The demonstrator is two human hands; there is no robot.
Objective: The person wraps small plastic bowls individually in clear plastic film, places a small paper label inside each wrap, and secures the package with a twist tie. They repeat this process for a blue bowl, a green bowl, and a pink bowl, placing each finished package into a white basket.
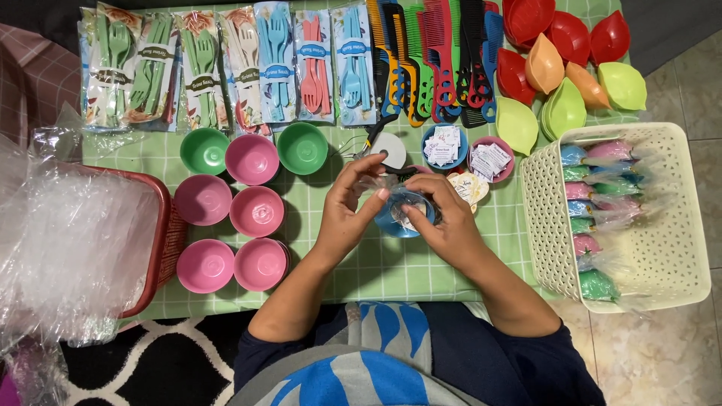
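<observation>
1. The left hand (pixel 342 207) and right hand (pixel 444 222) are meeting at the middle of the table (pixel 391 263), above its green checked cloth, both closing on a blue bowl (pixel 398 218) that is sitting inside a clear bag (pixel 391 192).
2. The left hand is pinching the bag's mouth between thumb and fingertips at the bowl's upper left; the right hand is cupping the bowl's right rim through the plastic. Neither hand is lying released.
3. To my eye the step in hand is getting the film snug round the bowl. Doing it well is likely calling for the right hand to be keeping the bowl level while the left is drawing the slack upward, so that whatever is lying inside is not spilling.
4. Pink and green bowls (pixel 252 210) are standing just beside the left hand, toward the left edge.
5. Cutlery packs (pixel 226 68) and combs (pixel 436 60) are lining the far edge.
6. Leaf dishes (pixel 564 68) are filling the far right corner.
7. A cream basket (pixel 662 248) at the right edge is holding wrapped bundles (pixel 594 203), and loose plastic (pixel 68 248) is piling over a red basket (pixel 162 233) at the left.
</observation>
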